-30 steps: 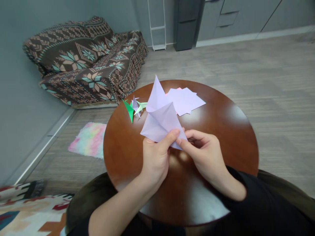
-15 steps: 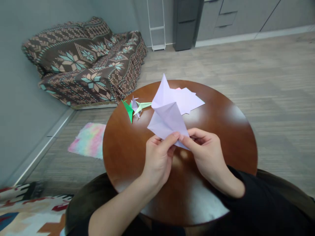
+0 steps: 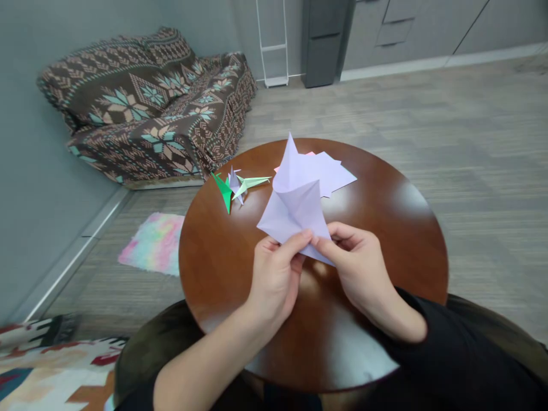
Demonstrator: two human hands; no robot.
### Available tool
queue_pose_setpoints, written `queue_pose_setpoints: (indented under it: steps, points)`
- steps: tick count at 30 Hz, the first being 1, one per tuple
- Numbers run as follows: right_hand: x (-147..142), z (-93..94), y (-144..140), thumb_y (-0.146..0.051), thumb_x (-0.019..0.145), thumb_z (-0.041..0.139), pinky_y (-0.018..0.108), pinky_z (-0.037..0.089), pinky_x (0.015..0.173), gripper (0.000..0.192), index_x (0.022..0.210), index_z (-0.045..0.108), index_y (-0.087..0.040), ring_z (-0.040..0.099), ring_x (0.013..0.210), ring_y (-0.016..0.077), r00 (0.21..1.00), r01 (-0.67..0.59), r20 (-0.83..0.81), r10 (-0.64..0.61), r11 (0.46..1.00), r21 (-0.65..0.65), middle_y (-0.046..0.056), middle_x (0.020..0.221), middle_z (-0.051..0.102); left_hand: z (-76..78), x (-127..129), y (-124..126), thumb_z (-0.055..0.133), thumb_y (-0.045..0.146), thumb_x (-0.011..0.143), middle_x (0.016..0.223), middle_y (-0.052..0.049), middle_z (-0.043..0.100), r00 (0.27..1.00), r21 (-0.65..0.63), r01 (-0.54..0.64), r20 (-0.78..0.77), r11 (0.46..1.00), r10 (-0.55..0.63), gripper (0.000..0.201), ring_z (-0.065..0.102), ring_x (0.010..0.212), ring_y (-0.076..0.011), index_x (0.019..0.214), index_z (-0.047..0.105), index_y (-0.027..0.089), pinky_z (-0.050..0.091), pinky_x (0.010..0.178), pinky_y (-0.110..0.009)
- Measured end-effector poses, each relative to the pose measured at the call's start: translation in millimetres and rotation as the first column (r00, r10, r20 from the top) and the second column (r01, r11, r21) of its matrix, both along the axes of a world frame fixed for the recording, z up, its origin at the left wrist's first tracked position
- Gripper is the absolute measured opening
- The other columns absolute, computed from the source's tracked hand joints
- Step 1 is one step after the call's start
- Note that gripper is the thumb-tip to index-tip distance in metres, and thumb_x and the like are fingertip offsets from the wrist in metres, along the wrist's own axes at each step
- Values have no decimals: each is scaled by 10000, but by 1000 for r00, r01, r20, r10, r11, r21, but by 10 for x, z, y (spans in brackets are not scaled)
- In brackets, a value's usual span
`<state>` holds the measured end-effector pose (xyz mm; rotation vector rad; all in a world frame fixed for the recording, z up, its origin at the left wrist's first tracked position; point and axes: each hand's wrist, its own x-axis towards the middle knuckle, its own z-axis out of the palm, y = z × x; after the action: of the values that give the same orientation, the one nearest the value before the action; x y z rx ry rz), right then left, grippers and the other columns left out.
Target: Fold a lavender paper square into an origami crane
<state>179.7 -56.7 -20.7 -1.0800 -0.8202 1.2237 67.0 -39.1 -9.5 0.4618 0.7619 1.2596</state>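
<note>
Between my hands is a lavender sheet of origami paper (image 3: 291,211), creased and partly folded, with one pointed corner standing up at the far end. My left hand (image 3: 278,268) pinches its near edge, thumb on top. Right beside it, my right hand (image 3: 353,254) grips the near right corner between thumb and fingers. Both thumbtips almost meet on the paper; the fingers beneath are partly hidden. Beyond the held paper lies a stack of loose paper sheets (image 3: 329,174), mostly lavender with a bit of pink showing. The held sheet covers part of that stack.
On the round brown table (image 3: 218,257), folded paper figures stand at the far left: a green one (image 3: 224,193), a purple one (image 3: 234,184) and a pale green one (image 3: 250,184). A sofa with a patterned cover (image 3: 149,114) and a pastel fluffy mat (image 3: 153,244) lie beyond.
The upper flaps of the lavender paper have opened wider and shifted slightly to the right, uncovering the tip of the pale green figure. Both hands keep nearly the same place and grip.
</note>
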Motion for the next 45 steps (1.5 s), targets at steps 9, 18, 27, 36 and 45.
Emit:
queue_pose_setpoints:
  steps: [9,18,27,36,45]
  points:
    - [12,47,-7,-248,749,795,247,380,556,90,719,765,-168,508,564,108,995,-28,94,31,999,-37,-17,638,671,-15,-17,18,885,191,717,925,-58,797,994,31,-33,-104,999,36,220,730,842,-184,898,778,127,572,801,-285]
    - [22,-8,2,-266,788,799,265,415,601,98,746,775,-181,555,624,135,998,-48,38,49,998,-31,-5,694,695,-36,-1,-15,893,182,716,956,-52,806,991,69,-50,-121,996,58,239,733,881,-176,931,794,145,574,843,-279]
    - [16,-1,0,-234,764,785,263,381,557,83,705,756,-182,529,583,127,998,-32,49,33,999,-39,-13,646,672,-15,-20,-2,881,153,719,915,-39,804,979,116,-22,-200,993,45,137,721,831,-155,807,775,147,571,817,-264]
    - [21,46,-5,-238,754,771,263,417,578,163,616,701,-187,557,542,127,994,-66,83,69,997,-39,-5,562,679,59,-83,116,858,160,725,833,-26,774,973,188,-68,-204,980,107,139,699,724,-161,835,772,159,557,687,-268]
    - [41,-11,-3,-258,779,792,261,454,633,151,661,738,-181,606,597,128,996,-80,27,81,996,-27,-4,619,703,-21,-71,21,899,211,698,776,-39,763,962,109,36,-274,993,-5,178,661,676,-137,815,788,135,535,651,-244]
